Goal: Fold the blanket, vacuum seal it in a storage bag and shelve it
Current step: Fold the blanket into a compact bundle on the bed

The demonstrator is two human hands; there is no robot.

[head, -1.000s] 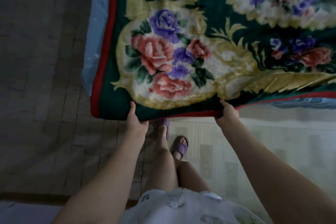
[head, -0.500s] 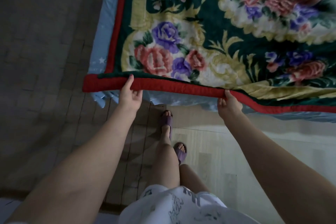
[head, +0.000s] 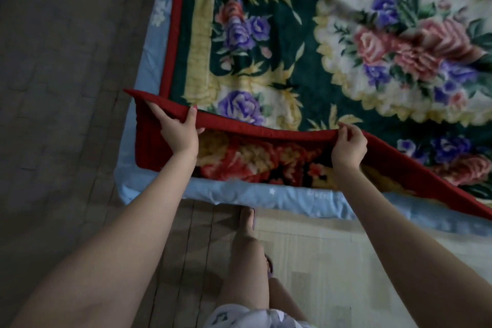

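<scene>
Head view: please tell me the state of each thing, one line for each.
Blanket: spread flat on the bed, near edge lifted and turned over, red underside showing.
Left hand: grips the red border near the corner.
Right hand: pinches the red border further along.
Sheet: light blue, lies under the blanket, hangs over the bed edge.

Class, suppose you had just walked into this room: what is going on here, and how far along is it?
A person stands at the bed's edge folding a floral blanket spread over a light blue sheet. The left hand and right hand each grip its red border, lifted and turned over so the underside shows. The first fold is only starting; most of the blanket lies flat. No storage bag is in view.
</scene>
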